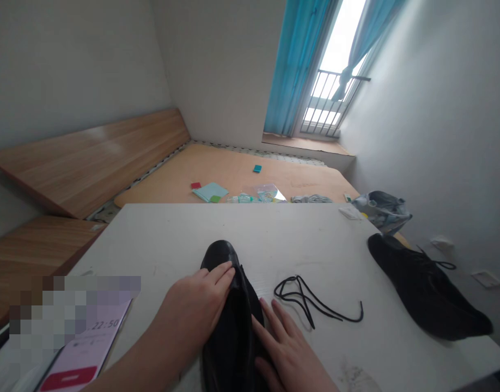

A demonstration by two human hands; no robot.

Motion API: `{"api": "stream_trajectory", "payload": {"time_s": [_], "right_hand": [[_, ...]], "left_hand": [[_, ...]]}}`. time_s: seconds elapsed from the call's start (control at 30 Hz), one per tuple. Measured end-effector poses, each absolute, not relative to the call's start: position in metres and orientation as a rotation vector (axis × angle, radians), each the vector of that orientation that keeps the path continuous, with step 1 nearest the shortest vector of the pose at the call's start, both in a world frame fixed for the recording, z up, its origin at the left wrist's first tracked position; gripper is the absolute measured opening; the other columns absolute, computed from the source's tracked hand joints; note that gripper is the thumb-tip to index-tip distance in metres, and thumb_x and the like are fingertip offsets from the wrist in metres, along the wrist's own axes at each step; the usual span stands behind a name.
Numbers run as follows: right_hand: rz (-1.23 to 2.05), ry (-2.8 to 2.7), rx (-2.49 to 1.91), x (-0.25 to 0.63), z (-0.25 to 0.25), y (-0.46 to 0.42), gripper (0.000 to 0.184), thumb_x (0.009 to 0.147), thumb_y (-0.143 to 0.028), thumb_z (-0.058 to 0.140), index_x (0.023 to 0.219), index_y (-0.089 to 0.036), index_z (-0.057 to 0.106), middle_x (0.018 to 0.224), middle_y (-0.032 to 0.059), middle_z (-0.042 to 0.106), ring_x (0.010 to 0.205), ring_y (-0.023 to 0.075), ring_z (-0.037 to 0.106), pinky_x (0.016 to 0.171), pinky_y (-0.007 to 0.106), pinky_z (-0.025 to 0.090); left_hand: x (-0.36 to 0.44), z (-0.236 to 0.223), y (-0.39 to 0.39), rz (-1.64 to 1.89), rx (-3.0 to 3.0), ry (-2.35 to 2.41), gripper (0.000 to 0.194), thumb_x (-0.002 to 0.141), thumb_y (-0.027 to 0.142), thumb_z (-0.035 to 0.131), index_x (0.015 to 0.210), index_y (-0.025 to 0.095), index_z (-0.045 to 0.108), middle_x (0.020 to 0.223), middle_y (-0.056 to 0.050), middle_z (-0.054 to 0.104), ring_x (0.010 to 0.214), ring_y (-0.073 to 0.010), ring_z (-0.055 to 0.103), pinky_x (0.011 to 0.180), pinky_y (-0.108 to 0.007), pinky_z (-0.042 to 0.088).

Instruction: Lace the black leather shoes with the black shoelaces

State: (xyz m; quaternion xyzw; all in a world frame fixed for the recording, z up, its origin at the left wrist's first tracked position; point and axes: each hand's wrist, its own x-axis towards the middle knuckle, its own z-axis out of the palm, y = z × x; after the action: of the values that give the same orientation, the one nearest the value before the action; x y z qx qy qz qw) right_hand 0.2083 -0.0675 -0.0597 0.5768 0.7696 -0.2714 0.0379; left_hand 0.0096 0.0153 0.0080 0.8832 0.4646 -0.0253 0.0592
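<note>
A black shoe lies on the white table with its toe pointing away from me and its opening towards me; no lace shows in it. My left hand grips its upper from the left, fingers pressed together over the front of the opening. On the right side, my right hand rests against the shoe with its fingers spread. Just beyond those fingers, a loose black shoelace lies in loops on the table. The second black shoe, with a lace in it, is at the table's right edge.
A phone with a lit screen, partly pixelated, is at the table's left. Near the far right corner of the white table are a small clear packet and a bag. Behind is a bed with scattered small items.
</note>
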Motion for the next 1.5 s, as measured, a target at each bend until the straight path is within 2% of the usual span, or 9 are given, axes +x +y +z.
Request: {"api": "stream_trajectory", "payload": {"time_s": [0.23, 0.37, 0.47, 0.6, 0.8, 0.9, 1.27, 1.4, 1.5], "right_hand": [[-0.544, 2.547, 1.760, 0.262, -0.086, -0.087, 0.079, 0.076, 0.005, 0.050, 0.143, -0.036, 0.050, 0.156, 0.0054, 0.034, 0.143, 0.0376, 0.032, 0.108, 0.057, 0.043], [-0.468, 2.479, 1.917, 0.285, -0.083, -0.092, 0.047, 0.085, -0.015, 0.058, 0.131, -0.023, 0.065, 0.151, 0.0123, 0.045, 0.138, 0.0373, 0.043, 0.106, 0.054, 0.047], [-0.495, 2.464, 2.017, 0.280, -0.080, -0.092, 0.050, 0.075, -0.034, 0.075, 0.122, -0.018, 0.068, 0.149, 0.0161, 0.048, 0.137, 0.0409, 0.043, 0.106, 0.056, 0.047], [-0.448, 2.518, 2.161, 0.267, -0.082, -0.090, 0.041, 0.074, -0.023, 0.070, 0.115, -0.020, 0.065, 0.136, 0.0142, 0.059, 0.128, 0.0374, 0.052, 0.104, 0.053, 0.049], [-0.610, 2.548, 2.385, 0.260, -0.087, -0.095, 0.034, 0.074, -0.010, 0.053, 0.106, -0.021, 0.058, 0.136, 0.0131, 0.051, 0.129, 0.0300, 0.049, 0.105, 0.048, 0.046], [-0.744, 2.499, 2.594, 0.259, -0.091, -0.101, 0.040, 0.074, -0.013, 0.052, 0.113, -0.022, 0.054, 0.146, 0.0135, 0.043, 0.136, 0.0299, 0.042, 0.110, 0.050, 0.039], [-1.695, 2.357, 2.587, 0.287, -0.037, -0.103, 0.021, 0.082, -0.036, 0.065, 0.099, -0.024, 0.068, 0.094, 0.0055, 0.073, 0.082, 0.0231, 0.070, 0.072, 0.030, 0.059], [-1.608, 2.421, 2.268, 0.263, -0.001, -0.104, 0.022, 0.079, -0.029, 0.068, 0.100, -0.030, 0.076, 0.099, 0.0030, 0.076, 0.087, 0.0234, 0.071, 0.076, 0.029, 0.058], [-1.504, 2.472, 1.930, 0.233, 0.026, -0.089, 0.031, 0.077, -0.018, 0.060, 0.100, -0.030, 0.078, 0.089, 0.0000, 0.078, 0.067, 0.0179, 0.069, 0.057, 0.022, 0.051]], "left_hand": [[0.013, 0.017, 0.009, -0.010, 2.558, 1.415, 0.034, 0.100, 0.015, 0.037, 0.115, 0.018, 0.067, 0.110, -0.011, 0.073, 0.096, -0.0260, 0.071, 0.084, -0.039, 0.057], [0.012, 0.024, 0.005, 0.006, 2.465, 1.367, 0.034, 0.100, 0.017, 0.033, 0.103, 0.019, 0.067, 0.098, -0.009, 0.072, 0.090, -0.0254, 0.072, 0.078, -0.036, 0.055], [0.006, 0.022, 0.010, 0.126, 2.386, 1.352, 0.029, 0.100, 0.020, 0.034, 0.110, 0.022, 0.062, 0.102, -0.007, 0.072, 0.092, -0.0251, 0.071, 0.078, -0.036, 0.053], [-0.001, 0.014, 0.020, 0.207, 2.345, 1.346, 0.023, 0.099, 0.021, 0.036, 0.118, 0.023, 0.050, 0.093, -0.003, 0.073, 0.084, -0.0236, 0.072, 0.071, -0.032, 0.051], [-0.005, 0.016, 0.021, 0.134, 2.634, 1.018, 0.027, 0.086, 0.005, 0.039, 0.091, 0.023, 0.058, 0.143, -0.004, 0.055, 0.084, -0.0193, 0.072, 0.067, -0.029, 0.053], [-0.009, 0.021, 0.019, 0.063, 2.676, 0.974, 0.028, 0.082, 0.003, 0.044, 0.081, 0.022, 0.064, 0.145, -0.001, 0.054, 0.090, -0.0208, 0.072, 0.074, -0.031, 0.056], [-0.024, 0.020, 0.017, 0.073, 2.452, 0.994, 0.052, 0.072, 0.015, 0.072, 0.121, 0.028, 0.066, 0.137, -0.006, 0.061, 0.125, -0.0280, 0.057, 0.107, -0.043, 0.047], [-0.024, 0.019, 0.019, 0.080, 2.453, 0.982, 0.055, 0.070, 0.018, 0.075, 0.124, 0.027, 0.064, 0.136, -0.006, 0.062, 0.124, -0.0281, 0.058, 0.105, -0.043, 0.047], [-0.023, 0.019, 0.020, 0.074, 2.475, 0.967, 0.057, 0.071, 0.014, 0.069, 0.126, 0.024, 0.062, 0.137, -0.007, 0.061, 0.126, -0.0279, 0.056, 0.108, -0.043, 0.045]]}}
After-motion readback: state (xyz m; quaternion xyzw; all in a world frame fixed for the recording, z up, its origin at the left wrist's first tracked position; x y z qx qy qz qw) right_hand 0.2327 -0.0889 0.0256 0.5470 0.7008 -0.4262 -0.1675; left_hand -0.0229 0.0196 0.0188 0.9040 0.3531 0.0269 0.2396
